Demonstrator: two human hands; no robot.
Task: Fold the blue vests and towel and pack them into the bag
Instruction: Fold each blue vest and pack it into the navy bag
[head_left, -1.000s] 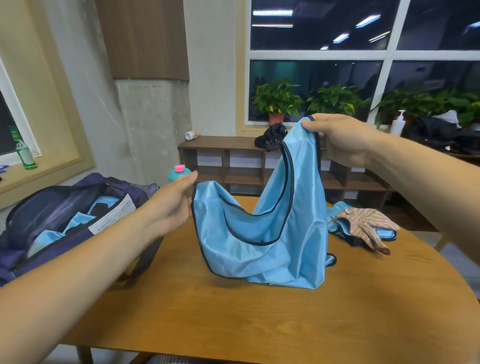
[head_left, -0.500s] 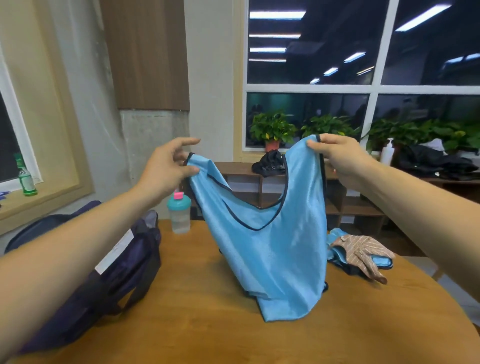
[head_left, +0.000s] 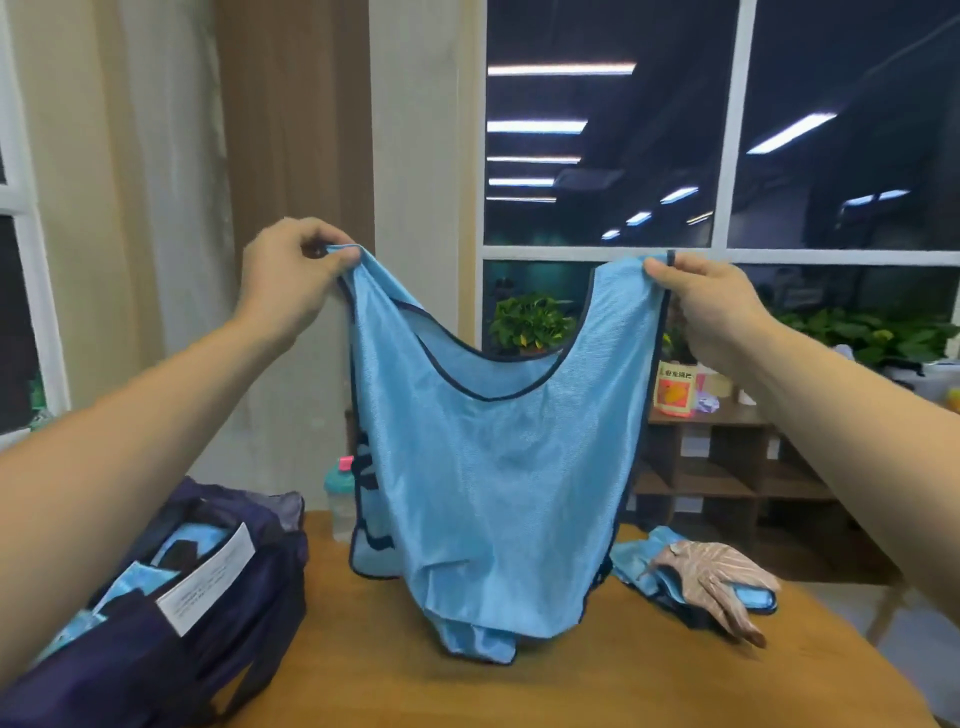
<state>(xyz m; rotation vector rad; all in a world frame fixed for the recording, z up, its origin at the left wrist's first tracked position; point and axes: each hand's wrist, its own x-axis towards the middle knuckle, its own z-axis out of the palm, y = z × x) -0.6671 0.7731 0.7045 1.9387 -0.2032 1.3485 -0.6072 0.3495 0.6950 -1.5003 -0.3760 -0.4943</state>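
Blue vest (head_left: 493, 467) hangs spread between your left hand (head_left: 283, 283) and right hand (head_left: 711, 317), fingers closed in a pinch on each shoulder strap, probably so it falls flat for folding, hem resting on the counter (head_left: 571, 686) below them, the bag (head_left: 208, 639) lower left.

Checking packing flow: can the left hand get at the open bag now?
Likely yes, once freed: the left hand pinches one strap of the blue vest, the right hand the other. The bag lies open below the left arm, nothing between.

Office-like room; large window (head_left: 597, 156), wooden cubby shelf (head_left: 727, 486), potted plants (head_left: 530, 322).
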